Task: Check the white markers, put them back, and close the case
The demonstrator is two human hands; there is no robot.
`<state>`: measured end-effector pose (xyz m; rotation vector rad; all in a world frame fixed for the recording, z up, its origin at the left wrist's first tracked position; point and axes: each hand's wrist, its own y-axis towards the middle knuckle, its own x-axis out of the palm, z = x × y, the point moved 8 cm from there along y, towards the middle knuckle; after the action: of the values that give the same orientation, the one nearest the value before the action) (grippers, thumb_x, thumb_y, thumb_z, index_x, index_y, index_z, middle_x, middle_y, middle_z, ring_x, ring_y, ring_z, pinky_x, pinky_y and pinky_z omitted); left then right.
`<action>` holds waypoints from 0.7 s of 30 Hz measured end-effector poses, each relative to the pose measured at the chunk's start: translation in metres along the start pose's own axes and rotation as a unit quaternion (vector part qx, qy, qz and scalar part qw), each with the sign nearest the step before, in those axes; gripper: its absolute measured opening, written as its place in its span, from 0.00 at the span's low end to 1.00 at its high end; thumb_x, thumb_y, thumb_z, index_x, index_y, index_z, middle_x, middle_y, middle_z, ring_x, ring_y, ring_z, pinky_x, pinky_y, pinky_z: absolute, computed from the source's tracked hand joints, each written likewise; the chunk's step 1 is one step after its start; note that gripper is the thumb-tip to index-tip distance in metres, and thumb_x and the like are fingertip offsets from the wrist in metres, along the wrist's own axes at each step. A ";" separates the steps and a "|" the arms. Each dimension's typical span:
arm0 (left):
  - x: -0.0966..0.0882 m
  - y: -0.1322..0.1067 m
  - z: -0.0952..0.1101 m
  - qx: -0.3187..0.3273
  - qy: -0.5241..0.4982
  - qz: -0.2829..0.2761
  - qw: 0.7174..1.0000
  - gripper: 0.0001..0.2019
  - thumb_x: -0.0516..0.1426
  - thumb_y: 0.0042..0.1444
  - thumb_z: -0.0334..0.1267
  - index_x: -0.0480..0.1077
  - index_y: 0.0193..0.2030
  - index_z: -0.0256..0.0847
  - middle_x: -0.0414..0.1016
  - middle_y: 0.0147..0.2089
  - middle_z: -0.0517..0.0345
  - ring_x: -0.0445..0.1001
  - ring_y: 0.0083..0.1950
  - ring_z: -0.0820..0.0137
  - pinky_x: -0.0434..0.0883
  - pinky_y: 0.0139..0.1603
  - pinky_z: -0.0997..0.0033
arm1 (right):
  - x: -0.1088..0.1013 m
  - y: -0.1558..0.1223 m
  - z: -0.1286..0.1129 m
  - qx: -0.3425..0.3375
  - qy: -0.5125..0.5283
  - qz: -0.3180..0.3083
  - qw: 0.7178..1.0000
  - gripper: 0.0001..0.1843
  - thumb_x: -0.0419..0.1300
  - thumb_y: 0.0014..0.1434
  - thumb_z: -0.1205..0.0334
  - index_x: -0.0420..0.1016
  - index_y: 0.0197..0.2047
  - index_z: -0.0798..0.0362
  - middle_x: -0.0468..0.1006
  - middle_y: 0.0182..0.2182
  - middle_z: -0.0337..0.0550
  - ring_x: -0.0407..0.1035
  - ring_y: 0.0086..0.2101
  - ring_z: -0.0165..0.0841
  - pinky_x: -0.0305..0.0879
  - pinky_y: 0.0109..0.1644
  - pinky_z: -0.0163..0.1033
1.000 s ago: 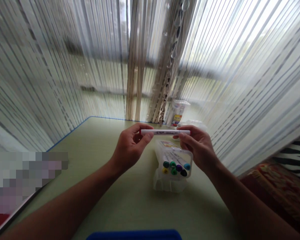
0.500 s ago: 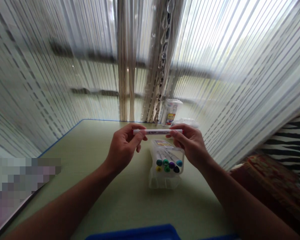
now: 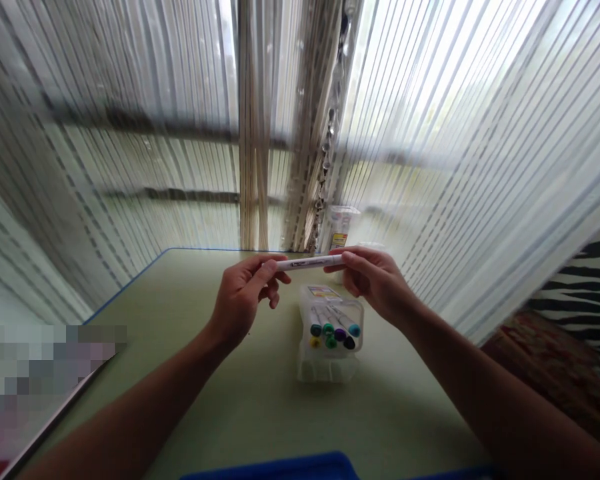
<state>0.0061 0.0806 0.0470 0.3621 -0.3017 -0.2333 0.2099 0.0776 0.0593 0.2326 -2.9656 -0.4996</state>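
My left hand and my right hand hold a white double-ended marker between them above the table. The fingertips of each hand pinch one end, and its right end tilts slightly upward. Just below and beyond the marker stands a clear plastic case of markers, their coloured caps facing me: green, teal, purple, yellow, black. Neither hand touches the case.
The pale green table has a blue edge at the far side. A sheer striped curtain hangs behind it. A plastic-wrapped package stands at the back. A blue object sits at the near edge, and patterned cloth lies to the right.
The marker has tilted from level, its right end now higher. My hands sit slightly closer together, and the view has shifted a little.
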 end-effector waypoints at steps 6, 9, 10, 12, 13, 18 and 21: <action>-0.002 0.000 -0.003 -0.011 -0.017 0.002 1.000 0.13 0.59 0.61 0.40 0.76 0.44 0.30 0.78 0.30 0.52 0.67 0.22 0.76 0.68 0.21 0.74 | -0.001 -0.005 0.013 0.029 0.044 0.006 0.999 0.14 0.64 0.61 0.55 0.82 0.45 0.56 0.84 0.34 0.50 0.62 0.18 0.23 0.53 0.19 0.31; 0.002 -0.002 -0.007 -0.017 -0.014 -0.011 1.000 0.14 0.58 0.61 0.41 0.75 0.44 0.30 0.77 0.29 0.52 0.67 0.22 0.76 0.68 0.21 0.74 | -0.005 -0.015 0.019 0.039 0.063 0.026 0.997 0.14 0.64 0.62 0.56 0.81 0.46 0.56 0.84 0.34 0.49 0.61 0.19 0.23 0.54 0.20 0.30; 0.004 -0.003 -0.008 -0.018 -0.013 -0.018 1.000 0.14 0.58 0.62 0.41 0.75 0.44 0.30 0.77 0.29 0.52 0.67 0.22 0.76 0.68 0.21 0.74 | -0.007 -0.018 0.019 0.034 0.064 0.028 0.997 0.14 0.63 0.62 0.56 0.81 0.47 0.56 0.84 0.33 0.49 0.60 0.18 0.22 0.53 0.19 0.31; 0.006 -0.005 -0.010 -0.021 -0.011 -0.030 0.999 0.14 0.57 0.63 0.41 0.75 0.45 0.30 0.77 0.30 0.52 0.67 0.23 0.76 0.69 0.22 0.74 | -0.009 -0.021 0.018 0.018 0.057 0.031 0.998 0.14 0.62 0.63 0.56 0.81 0.46 0.56 0.84 0.33 0.48 0.59 0.17 0.22 0.50 0.18 0.31; 0.007 -0.005 -0.011 -0.021 -0.010 -0.034 0.999 0.14 0.57 0.63 0.41 0.75 0.46 0.30 0.77 0.31 0.52 0.67 0.23 0.76 0.69 0.22 0.74 | -0.010 -0.022 0.016 0.007 0.052 0.032 0.998 0.13 0.62 0.63 0.56 0.81 0.46 0.56 0.84 0.33 0.48 0.59 0.16 0.22 0.49 0.18 0.31; 0.008 -0.005 -0.010 -0.013 0.000 -0.034 0.999 0.13 0.57 0.63 0.40 0.75 0.46 0.31 0.77 0.30 0.53 0.67 0.23 0.76 0.68 0.22 0.75 | -0.012 -0.021 0.014 -0.025 0.035 0.040 0.998 0.12 0.60 0.65 0.57 0.79 0.46 0.54 0.84 0.32 0.46 0.58 0.16 0.22 0.49 0.18 0.31; 0.008 -0.005 -0.007 -0.005 0.010 -0.030 0.999 0.13 0.57 0.63 0.42 0.74 0.46 0.32 0.72 0.25 0.58 0.65 0.22 0.76 0.67 0.19 0.75 | -0.011 -0.022 0.013 -0.033 0.028 0.045 0.998 0.12 0.60 0.65 0.56 0.78 0.45 0.54 0.84 0.30 0.46 0.57 0.15 0.21 0.48 0.17 0.31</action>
<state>0.0150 0.0756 0.0410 0.3640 -0.2710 -0.2900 0.2219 0.0636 0.0386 0.1034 -2.8843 -0.5676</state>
